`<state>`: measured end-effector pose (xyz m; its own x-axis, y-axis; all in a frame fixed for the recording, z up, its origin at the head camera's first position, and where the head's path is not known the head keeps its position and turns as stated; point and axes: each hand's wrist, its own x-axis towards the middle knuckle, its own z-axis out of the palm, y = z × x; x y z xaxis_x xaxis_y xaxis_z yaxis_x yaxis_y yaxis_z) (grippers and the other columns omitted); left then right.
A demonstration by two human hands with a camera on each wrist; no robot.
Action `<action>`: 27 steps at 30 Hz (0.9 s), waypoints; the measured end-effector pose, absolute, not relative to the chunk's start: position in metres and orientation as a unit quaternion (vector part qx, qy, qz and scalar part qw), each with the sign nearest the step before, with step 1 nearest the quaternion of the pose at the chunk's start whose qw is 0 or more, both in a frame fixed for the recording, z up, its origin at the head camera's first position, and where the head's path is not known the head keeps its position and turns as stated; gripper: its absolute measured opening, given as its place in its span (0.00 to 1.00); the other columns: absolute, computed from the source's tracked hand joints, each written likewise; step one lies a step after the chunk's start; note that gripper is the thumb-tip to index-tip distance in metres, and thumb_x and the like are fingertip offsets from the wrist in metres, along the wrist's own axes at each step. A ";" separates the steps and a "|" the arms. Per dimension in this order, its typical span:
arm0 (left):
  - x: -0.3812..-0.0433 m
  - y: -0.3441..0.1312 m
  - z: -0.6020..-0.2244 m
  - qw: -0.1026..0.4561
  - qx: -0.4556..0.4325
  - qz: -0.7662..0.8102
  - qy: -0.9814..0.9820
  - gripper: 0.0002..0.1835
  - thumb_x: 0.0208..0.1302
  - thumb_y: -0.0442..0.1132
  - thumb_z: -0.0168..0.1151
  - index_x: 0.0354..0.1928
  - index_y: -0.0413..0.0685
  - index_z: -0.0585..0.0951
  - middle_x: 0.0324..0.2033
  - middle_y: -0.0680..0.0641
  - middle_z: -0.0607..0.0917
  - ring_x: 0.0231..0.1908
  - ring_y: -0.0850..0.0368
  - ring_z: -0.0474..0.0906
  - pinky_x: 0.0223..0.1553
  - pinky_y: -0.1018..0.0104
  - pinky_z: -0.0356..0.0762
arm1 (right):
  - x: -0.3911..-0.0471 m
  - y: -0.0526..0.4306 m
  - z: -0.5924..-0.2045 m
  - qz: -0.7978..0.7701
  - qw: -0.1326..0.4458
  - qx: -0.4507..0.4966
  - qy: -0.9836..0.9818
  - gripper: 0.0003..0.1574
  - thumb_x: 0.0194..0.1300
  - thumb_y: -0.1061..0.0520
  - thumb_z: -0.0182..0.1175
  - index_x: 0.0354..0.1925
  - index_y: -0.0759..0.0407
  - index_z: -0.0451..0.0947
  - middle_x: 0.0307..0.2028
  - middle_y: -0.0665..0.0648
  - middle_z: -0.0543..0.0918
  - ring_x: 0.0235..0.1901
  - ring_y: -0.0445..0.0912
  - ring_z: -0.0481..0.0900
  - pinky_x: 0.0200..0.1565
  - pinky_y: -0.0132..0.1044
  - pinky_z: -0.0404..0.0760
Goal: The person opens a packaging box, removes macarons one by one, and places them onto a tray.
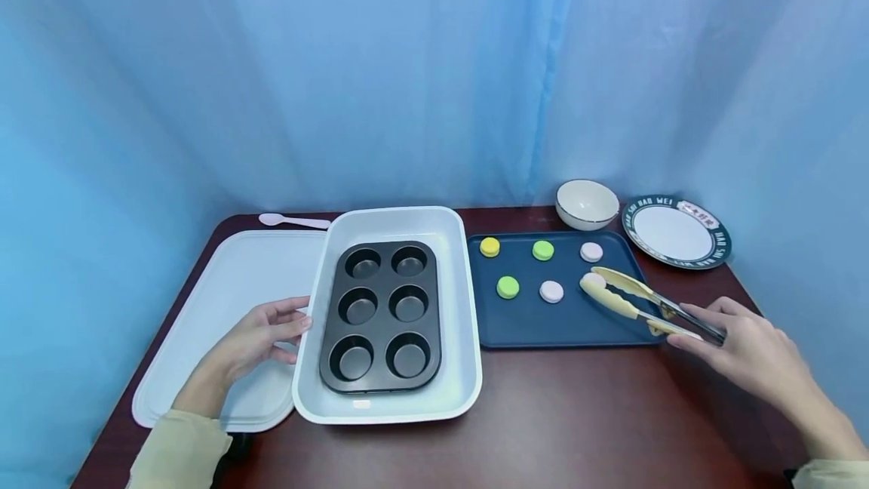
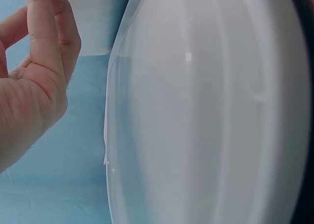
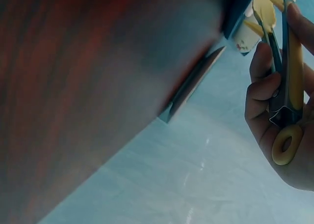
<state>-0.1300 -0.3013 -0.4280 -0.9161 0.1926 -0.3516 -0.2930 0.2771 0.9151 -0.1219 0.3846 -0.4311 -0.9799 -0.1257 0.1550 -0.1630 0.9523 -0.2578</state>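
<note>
My right hand holds a pair of tongs with cream-coloured heads and metal arms. The tong heads stand around a pale pink macaron at the right of the dark blue tray. In the right wrist view, fingers and thumb wrap the tongs near their ring end. At the left, my left hand touches the left rim of a deep white tray with relaxed fingers. Inside it lies a dark muffin tin whose cups are bare.
Several macarons sit on the blue tray: yellow, green and pink. Behind it are a white bowl and a green-rimmed plate. A flat white board and a pale spoon lie left. Blue curtains close off the back.
</note>
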 end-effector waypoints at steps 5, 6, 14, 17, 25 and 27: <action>-0.130 -0.301 -0.430 0.195 -0.024 0.600 0.775 0.36 0.70 0.44 0.66 0.75 0.40 0.65 0.51 0.36 0.81 0.40 0.47 0.83 0.40 0.50 0.87 | -0.117 0.382 -0.436 0.147 0.073 0.065 -0.984 0.48 0.53 0.32 0.75 0.58 0.67 0.81 0.35 0.53 0.72 0.25 0.44 0.67 0.23 0.36 0.61; -0.130 -0.301 -0.430 0.195 -0.024 0.600 0.775 0.36 0.70 0.44 0.66 0.75 0.39 0.65 0.51 0.36 0.81 0.40 0.47 0.83 0.40 0.50 0.87 | -0.117 0.382 -0.437 0.150 0.074 0.062 -0.984 0.49 0.53 0.32 0.75 0.59 0.67 0.81 0.36 0.53 0.72 0.25 0.44 0.67 0.23 0.37 0.61; -0.131 -0.301 -0.433 0.198 -0.030 0.600 0.774 0.37 0.70 0.44 0.66 0.75 0.40 0.64 0.49 0.38 0.81 0.40 0.48 0.82 0.40 0.51 0.88 | -0.108 0.376 -0.438 0.187 0.078 0.039 -0.978 0.52 0.54 0.35 0.76 0.62 0.71 0.76 0.38 0.61 0.73 0.29 0.50 0.69 0.23 0.35 0.63; -0.130 -0.300 -0.434 0.199 -0.029 0.601 0.774 0.37 0.70 0.44 0.66 0.75 0.40 0.64 0.49 0.38 0.81 0.40 0.48 0.82 0.40 0.51 0.88 | -0.106 0.376 -0.437 0.200 0.076 0.025 -0.976 0.58 0.56 0.36 0.75 0.69 0.72 0.67 0.41 0.69 0.73 0.33 0.56 0.70 0.25 0.40 0.68; -0.129 -0.300 -0.432 0.200 -0.030 0.594 0.779 0.37 0.70 0.45 0.66 0.75 0.41 0.64 0.49 0.38 0.81 0.41 0.47 0.83 0.40 0.52 0.88 | -0.099 0.378 -0.432 0.231 0.012 -0.006 -0.973 0.72 0.67 0.36 0.65 0.76 0.76 0.30 0.55 0.89 0.60 0.54 0.76 0.61 0.42 0.72 0.72; -0.129 -0.300 -0.431 0.199 -0.031 0.594 0.779 0.37 0.70 0.45 0.66 0.75 0.41 0.64 0.49 0.38 0.81 0.41 0.47 0.82 0.40 0.52 0.88 | -0.097 0.377 -0.432 0.227 -0.001 -0.016 -0.974 0.72 0.68 0.35 0.62 0.76 0.75 0.27 0.55 0.90 0.58 0.55 0.77 0.58 0.40 0.71 0.72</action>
<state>-0.1291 -0.3003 -0.4311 -0.9186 0.1878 -0.3477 -0.2859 0.2917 0.9128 -0.0972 0.3773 -0.4316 -0.9995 0.0314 -0.0091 0.0322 0.8966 -0.4418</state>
